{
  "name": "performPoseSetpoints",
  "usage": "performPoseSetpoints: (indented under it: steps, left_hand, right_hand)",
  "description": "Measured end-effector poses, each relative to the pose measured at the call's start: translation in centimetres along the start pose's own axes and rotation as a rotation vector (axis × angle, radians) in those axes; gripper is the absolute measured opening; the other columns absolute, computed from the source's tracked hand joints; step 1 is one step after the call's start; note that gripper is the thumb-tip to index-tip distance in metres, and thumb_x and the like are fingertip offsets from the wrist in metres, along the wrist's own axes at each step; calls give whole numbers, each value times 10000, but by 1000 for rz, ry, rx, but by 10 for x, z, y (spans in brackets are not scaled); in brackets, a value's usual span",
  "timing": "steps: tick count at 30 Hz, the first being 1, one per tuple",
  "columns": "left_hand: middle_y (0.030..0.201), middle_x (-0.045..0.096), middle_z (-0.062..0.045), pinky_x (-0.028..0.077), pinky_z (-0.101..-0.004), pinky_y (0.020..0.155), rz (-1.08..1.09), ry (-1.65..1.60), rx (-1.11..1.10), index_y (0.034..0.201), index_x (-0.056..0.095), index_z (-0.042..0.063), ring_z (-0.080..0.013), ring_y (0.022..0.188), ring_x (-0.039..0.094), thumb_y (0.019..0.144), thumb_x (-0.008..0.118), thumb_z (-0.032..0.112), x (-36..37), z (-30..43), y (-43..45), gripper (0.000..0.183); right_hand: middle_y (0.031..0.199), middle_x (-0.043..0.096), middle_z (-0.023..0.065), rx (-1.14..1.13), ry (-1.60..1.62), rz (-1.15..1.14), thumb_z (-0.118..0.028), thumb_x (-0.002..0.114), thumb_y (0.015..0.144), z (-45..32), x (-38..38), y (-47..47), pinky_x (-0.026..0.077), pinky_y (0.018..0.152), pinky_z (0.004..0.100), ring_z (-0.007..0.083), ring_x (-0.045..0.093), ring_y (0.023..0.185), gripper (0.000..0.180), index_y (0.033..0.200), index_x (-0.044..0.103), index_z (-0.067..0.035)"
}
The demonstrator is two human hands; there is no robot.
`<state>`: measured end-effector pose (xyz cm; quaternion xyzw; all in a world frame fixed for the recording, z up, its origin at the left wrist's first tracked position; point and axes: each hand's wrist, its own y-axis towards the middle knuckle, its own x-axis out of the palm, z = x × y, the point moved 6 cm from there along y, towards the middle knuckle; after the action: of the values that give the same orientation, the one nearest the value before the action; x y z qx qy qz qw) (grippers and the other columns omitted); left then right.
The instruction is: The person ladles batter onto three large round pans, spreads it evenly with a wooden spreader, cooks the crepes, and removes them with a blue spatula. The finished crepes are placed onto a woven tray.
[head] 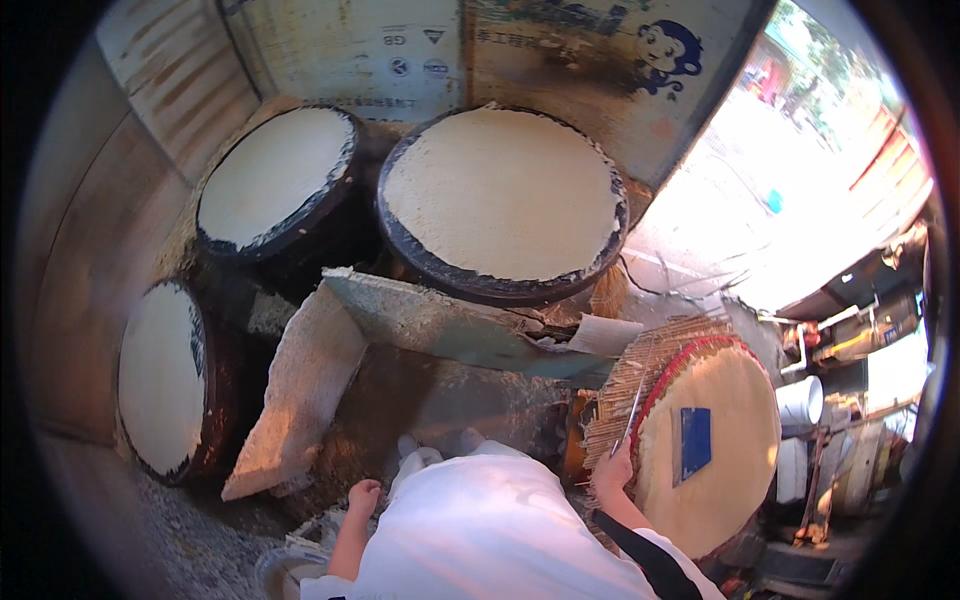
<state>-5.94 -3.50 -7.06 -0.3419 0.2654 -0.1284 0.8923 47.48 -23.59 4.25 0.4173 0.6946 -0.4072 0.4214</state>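
My right hand (611, 472) grips a thin metal blade (637, 409), upright beside the red rim of a round, pale-topped disc (724, 435). Lying on the disc is a flat blue plate (694, 444). Split bamboo or reed matting (645, 360) sticks out along the disc's far left edge. Low on my left side, my left hand (365, 495) is curled loosely, with nothing seen in it. Ahead stands a large dark vat (495, 289), its top covered by an off-white layer (502, 191). Two smaller vats at left (300, 240) have similar pale tops.
A bent, crusted board (300, 397) stands between me and the vats. Printed panels (352, 52) form the back wall. Bright daylight enters at the right opening. A white bucket (801, 401) and clutter lie at far right; a basin (289, 574) sits at lower left.
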Motion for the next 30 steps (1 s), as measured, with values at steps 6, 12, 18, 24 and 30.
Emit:
performPoseSetpoints:
  steps: [6, 12, 18, 24, 30]
  left_hand:
    - [739, 655, -115, 476, -311, 471, -72, 181, -163, 968, 635, 4, -180, 559, 605, 815, 570, 23, -42, -3, 19, 167]
    - [780, 656, -124, 481, -310, 514, -76, 36, -169, 1011, 601, 0, -176, 586, 599, 855, 539, 42, -72, -9, 55, 174]
    - [746, 643, -124, 446, -289, 450, -22, -174, -175, 986, 584, -2, -158, 525, 568, 842, 540, 4, -68, 4, 56, 151]
    - [725, 623, -124, 469, -298, 468, -1, 43, -133, 948, 600, -37, -176, 579, 590, 813, 561, -17, -65, 4, 29, 142]
    - [731, 622, -116, 498, -325, 488, 84, -164, -249, 931, 614, -27, -194, 583, 600, 793, 560, -21, -78, -45, 23, 148]
  right_hand:
    - [884, 548, 128, -49, 739, -131, -139, 451, 909, -57, 23, 3, 443, 638, 349, 231, 537, 734, 445, 1342, 366, -83]
    - [605, 409, 2, 133, 1272, -288, -250, 360, 985, -156, 32, 28, 299, 330, 238, 75, 343, 396, 294, 1224, 437, -96]
    - [597, 406, 21, 250, 1345, -319, -244, 338, 987, -202, 33, 57, 307, 327, 261, 95, 347, 395, 283, 1191, 434, -73]
    - [547, 383, 14, 280, 1371, -263, -257, 356, 962, -213, 55, 125, 264, 307, 265, 108, 331, 359, 269, 1154, 467, -105]
    - [509, 472, 67, 35, 1029, -155, -211, 435, 913, -224, 22, 284, 320, 286, 309, 187, 428, 333, 276, 678, 483, -76]
